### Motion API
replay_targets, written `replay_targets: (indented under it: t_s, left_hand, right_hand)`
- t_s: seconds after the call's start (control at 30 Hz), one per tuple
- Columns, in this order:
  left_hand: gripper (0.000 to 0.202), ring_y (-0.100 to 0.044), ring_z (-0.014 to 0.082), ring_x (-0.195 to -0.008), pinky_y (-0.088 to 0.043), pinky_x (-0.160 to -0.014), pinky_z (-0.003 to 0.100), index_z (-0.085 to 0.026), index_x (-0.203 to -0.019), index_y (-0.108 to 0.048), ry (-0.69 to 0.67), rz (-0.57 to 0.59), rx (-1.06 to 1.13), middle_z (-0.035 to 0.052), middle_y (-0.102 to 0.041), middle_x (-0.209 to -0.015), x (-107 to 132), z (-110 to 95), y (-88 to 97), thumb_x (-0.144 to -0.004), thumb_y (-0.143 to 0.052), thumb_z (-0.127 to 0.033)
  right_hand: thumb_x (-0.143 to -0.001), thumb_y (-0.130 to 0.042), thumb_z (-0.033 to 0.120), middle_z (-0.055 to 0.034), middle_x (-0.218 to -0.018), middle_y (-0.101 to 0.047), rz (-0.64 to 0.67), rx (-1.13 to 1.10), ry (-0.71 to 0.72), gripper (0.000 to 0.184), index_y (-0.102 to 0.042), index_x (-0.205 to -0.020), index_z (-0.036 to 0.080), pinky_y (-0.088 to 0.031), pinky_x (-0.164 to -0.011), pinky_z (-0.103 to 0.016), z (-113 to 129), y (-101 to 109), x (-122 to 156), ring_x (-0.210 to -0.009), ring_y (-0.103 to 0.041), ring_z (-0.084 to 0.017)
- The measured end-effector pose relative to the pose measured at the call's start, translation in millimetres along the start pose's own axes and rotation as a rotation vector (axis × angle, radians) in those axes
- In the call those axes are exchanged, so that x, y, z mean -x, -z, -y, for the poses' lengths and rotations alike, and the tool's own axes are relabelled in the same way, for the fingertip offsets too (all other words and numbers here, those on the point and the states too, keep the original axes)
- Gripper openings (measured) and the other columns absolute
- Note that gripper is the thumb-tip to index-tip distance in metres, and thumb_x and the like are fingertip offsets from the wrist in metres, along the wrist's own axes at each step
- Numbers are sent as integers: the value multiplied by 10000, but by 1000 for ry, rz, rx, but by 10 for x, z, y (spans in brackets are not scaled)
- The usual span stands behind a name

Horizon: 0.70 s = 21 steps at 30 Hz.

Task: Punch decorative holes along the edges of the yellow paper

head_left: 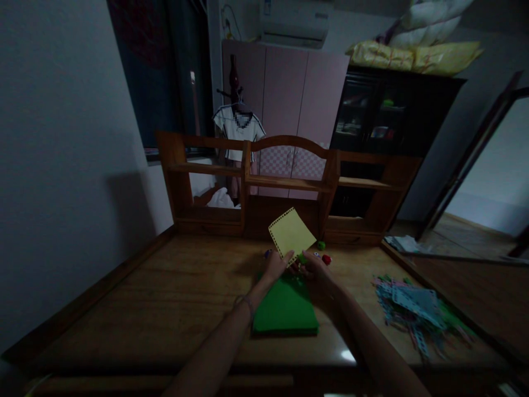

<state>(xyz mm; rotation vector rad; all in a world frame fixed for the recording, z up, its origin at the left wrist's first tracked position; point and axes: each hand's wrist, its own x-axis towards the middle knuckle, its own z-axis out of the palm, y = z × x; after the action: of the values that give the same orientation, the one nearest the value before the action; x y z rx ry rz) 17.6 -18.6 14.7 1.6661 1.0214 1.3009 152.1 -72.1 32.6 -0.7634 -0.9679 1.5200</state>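
A pale yellow sheet of paper [292,234] with a row of small holes along its edges is tilted up above the desk. My left hand [279,266] is closed on its lower corner, thumb on top. Close beside it, my right hand [316,268] is curled, with a small green thing [302,258] at its fingertips; its kind is too dark and small to make out. Under both hands lies a green block-like stack [285,309], flat on the wooden desk. Small bits of green show on its far end.
A heap of blue, pink and green paper scraps [413,309] lies at the desk's right. Small red [327,259] and green [321,245] round items stand beyond my right hand. A wooden shelf unit [289,184] lines the desk's back; a wall [82,165] bounds the left.
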Motion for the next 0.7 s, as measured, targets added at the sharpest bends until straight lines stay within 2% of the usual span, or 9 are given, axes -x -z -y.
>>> replay_targets:
  t_s: [0.1, 0.27, 0.37, 0.47, 0.6, 0.7]
  left_hand:
    - [352, -640, 203, -902, -496, -783, 288, -117, -973, -667, -43, -8, 34, 110, -679, -984, 3, 14, -9, -781, -543, -385]
    - [391, -648, 199, -860, -506, -747, 278, -111, -996, -655, 27, -43, 49, 102, -694, -929, 20, -13, 16, -798, -506, -413]
    - [399, -651, 198, -843, -508, -737, 278, -107, -988, -657, 15, -38, 61, 103, -695, -926, 42, -46, 27, -800, -498, -421]
    - [399, -650, 195, -847, -507, -741, 280, -108, -961, -665, -9, -9, 54, 108, -689, -948, 59, -64, 18, -806, -485, -428]
    - [391, -651, 200, -837, -503, -761, 293, -104, -893, -678, 16, -12, -1, 115, -701, -881, 49, -51, 3, -804, -481, -430]
    - [390, -649, 204, -854, -497, -784, 303, -102, -899, -677, -3, -2, 3, 118, -698, -895, 33, -26, 1, -806, -481, -426]
  right_hand:
    - [-776, -564, 394, -20, -565, -557, 50, -105, -35, 237, -563, -684, 176, -432, -545, -284, 15, -125, 47, -541, -526, -155]
    - [-785, -534, 434, -48, -633, -594, 86, -190, -105, 270, -586, -726, 176, -454, -573, -303, 38, -256, 127, -609, -564, -181]
    - [-788, -525, 451, -56, -674, -608, 46, -154, -113, 276, -594, -749, 187, -440, -544, -302, 77, -227, 120, -592, -556, -180]
    - [-776, -550, 427, -49, -580, -563, -7, -35, -54, 262, -588, -683, 185, -388, -467, -291, 129, -161, 56, -495, -491, -165]
    - [-774, -546, 419, -42, -516, -511, 16, 80, -23, 288, -573, -616, 178, -317, -410, -278, 148, -114, -23, -421, -396, -135]
    - [-768, -538, 433, -46, -539, -519, 30, 53, -19, 288, -572, -632, 181, -340, -436, -281, 101, -123, -19, -459, -426, -147]
